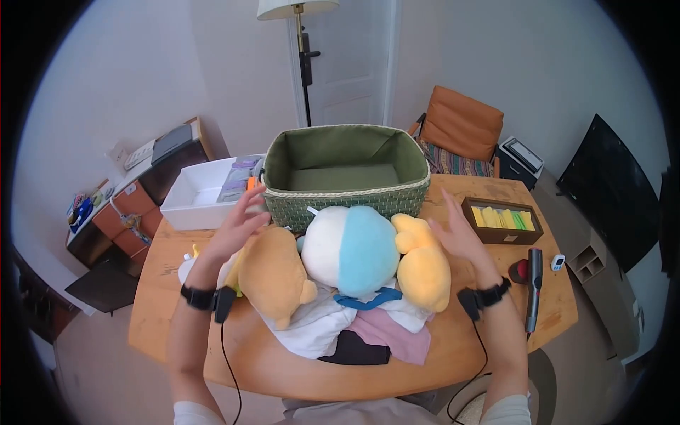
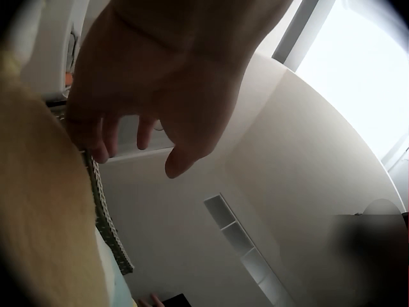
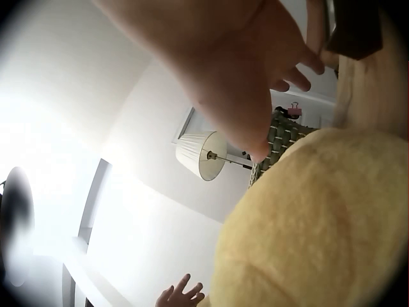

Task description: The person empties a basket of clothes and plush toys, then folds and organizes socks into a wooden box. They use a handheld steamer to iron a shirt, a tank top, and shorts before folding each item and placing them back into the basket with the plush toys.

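Note:
My left hand [image 1: 242, 225] is held up with spread fingers near the front left corner of a green woven basket [image 1: 340, 205], above a tan plush toy [image 1: 270, 273]. On the other side, my right hand [image 1: 462, 234] is raised beside a yellow plush toy [image 1: 423, 273], its fingers apart and nothing in them. Between these toys sits a round white and blue plush toy [image 1: 368, 248]. The plush toys lie on a heap of clothes, with a white garment [image 1: 312, 329], a pink one [image 1: 397, 333] and a black one [image 1: 358, 348] showing.
Left of the basket stands a white box [image 1: 188, 195] with folded items in one part. To the right are a brown box [image 1: 504, 237] of yellow and green packets, a hair straightener [image 1: 533, 290] and a small white device [image 1: 558, 262]. Cables hang from both wrist cameras.

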Tool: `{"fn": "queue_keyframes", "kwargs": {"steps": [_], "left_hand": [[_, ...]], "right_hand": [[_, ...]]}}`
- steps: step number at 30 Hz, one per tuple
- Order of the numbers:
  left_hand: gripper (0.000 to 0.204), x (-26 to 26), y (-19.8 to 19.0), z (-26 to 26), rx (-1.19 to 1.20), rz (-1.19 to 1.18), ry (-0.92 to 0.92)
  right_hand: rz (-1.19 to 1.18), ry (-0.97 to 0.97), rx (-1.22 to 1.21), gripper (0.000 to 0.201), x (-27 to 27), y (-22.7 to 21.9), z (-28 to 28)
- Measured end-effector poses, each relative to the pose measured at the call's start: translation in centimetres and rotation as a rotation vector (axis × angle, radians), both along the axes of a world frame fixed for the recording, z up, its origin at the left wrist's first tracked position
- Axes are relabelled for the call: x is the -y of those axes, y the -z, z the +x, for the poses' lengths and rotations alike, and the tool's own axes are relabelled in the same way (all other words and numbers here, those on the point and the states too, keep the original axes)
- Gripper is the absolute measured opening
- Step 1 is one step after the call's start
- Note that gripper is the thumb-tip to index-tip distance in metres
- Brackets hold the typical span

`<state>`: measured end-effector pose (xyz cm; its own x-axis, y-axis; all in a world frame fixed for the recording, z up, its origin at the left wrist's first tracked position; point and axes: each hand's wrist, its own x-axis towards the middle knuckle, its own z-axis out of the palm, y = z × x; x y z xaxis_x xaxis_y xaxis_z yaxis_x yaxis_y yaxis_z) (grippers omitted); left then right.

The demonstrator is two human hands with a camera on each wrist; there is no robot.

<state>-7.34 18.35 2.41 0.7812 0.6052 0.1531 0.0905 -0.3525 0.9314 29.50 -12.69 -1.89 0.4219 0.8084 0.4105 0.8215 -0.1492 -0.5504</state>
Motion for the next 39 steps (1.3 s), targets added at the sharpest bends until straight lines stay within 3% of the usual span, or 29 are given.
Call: {"fn": "queue_keyframes", "kwargs": {"steps": [2,3,5,6,8,13,14,16,17,18,19,21,24,28,32,36,38,39], "left_hand": [[0.066,-0.9,-2.0,2.6,-0.180,0.591,0.004],[0.066,-2.3,-1.6,3.9,-0.175,0.599,-0.001],[0.072,-5.2,0.4,6.4,-0.509,0.741,0.160],[0.072,-5.4,0.6,6.6,-0.505,0.746,0.153],[0.085,-5.1,1.3,7.0,-0.807,0.791,0.059],[0.095,-9.7,3.5,5.4,-0.685,0.768,0.050],[0.093,-9.7,3.4,5.3,-0.678,0.733,0.057],[0.092,-9.6,2.3,4.9,-0.668,0.715,0.080],[0.087,-9.7,2.1,4.6,-0.645,0.676,0.079],[0.083,-9.5,2.1,4.1,-0.625,0.633,0.075],[0.083,-8.5,1.4,3.8,-0.626,0.639,0.089],[0.074,-4.9,-0.5,3.1,-0.528,0.559,0.159],[0.066,2.0,-1.5,2.7,-0.370,0.725,0.278],[0.068,14.4,-2.6,3.7,-0.358,0.905,0.435],[0.065,23.4,1.2,6.3,-0.173,1.096,0.611],[0.061,30.1,5.4,11.7,-0.068,1.269,0.613],[0.054,32.8,7.0,14.4,-0.289,1.453,0.507],[0.054,33.8,7.2,15.3,-0.283,1.452,0.511]], "right_hand": [[0.051,0.022,-0.083,0.074,-5.7,-0.2,2.1],[0.074,0.005,-0.168,0.075,-7.9,0.3,2.9],[-0.029,0.043,-0.163,0.079,-10.2,-0.2,1.9],[-0.139,0.087,-0.160,0.083,-11.2,-0.5,1.5],[-0.115,0.036,-0.176,0.087,-12.3,-0.2,1.4],[-0.070,-0.214,-0.266,0.087,-11.8,0.5,2.5],[-0.077,-0.176,-0.271,0.087,-11.0,0.7,3.6],[-0.003,-0.308,-0.503,0.084,-10.2,0.4,5.9],[0.004,-0.290,-0.507,0.084,-9.3,-0.1,7.4],[-0.183,-0.071,-0.312,0.082,-7.8,-0.6,9.0],[-0.369,0.145,-0.114,0.080,-6.2,-0.7,10.3],[-0.606,0.520,-0.073,0.084,-2.6,-1.3,10.7],[-0.668,0.704,0.025,0.087,1.7,1.8,11.7],[-0.682,0.697,0.080,0.086,2.5,4.9,11.4],[-0.690,0.657,0.167,0.086,3.0,5.1,9.7],[-0.579,0.572,0.237,0.083,4.6,6.1,7.6],[-0.544,0.525,0.262,0.081,6.0,6.8,6.4],[-0.504,0.474,0.281,0.079,6.7,7.3,5.6]]}}
